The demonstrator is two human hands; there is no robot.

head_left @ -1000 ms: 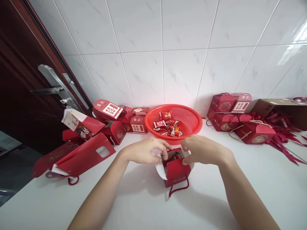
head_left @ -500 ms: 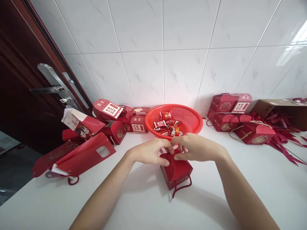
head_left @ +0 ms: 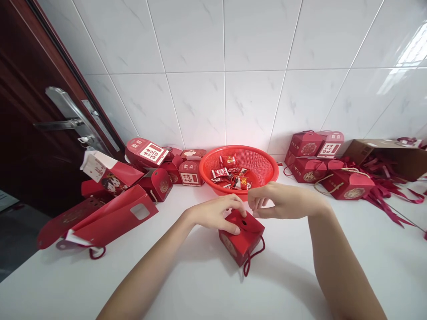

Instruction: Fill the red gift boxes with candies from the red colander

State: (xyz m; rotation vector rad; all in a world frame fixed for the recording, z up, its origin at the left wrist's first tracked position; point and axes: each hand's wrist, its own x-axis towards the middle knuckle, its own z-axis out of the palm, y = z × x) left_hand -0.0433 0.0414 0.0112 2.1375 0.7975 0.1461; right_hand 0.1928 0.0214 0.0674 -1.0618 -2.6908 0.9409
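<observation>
A small red box (head_left: pixel 245 238) with a dark red cord at its near side stands on the white table (head_left: pixel 207 284). Its top flaps lie folded over, and a dark hole shows in the lid. My left hand (head_left: pixel 220 214) rests on the box's left side and top, thumb and fingers gripping it. At the box's upper right corner is my right hand (head_left: pixel 278 202), its fingers curled; whether anything is between them is hidden. Just behind stands a red plastic basket (head_left: pixel 263 171) with wrapped candies (head_left: pixel 233 174) inside.
Several red boxes (head_left: pixel 160 184) lie heaped at the left, beside a dark door (head_left: pixel 30 133). At the right are stacked red boxes (head_left: pixel 308 171), a cardboard box (head_left: pixel 413 162) and red ribbons (head_left: pixel 383 195). A tiled wall rises behind.
My right hand has moved right, off the middle of the lid, uncovering its hole. The cord at the box's near side has shifted. My left hand stays on the box.
</observation>
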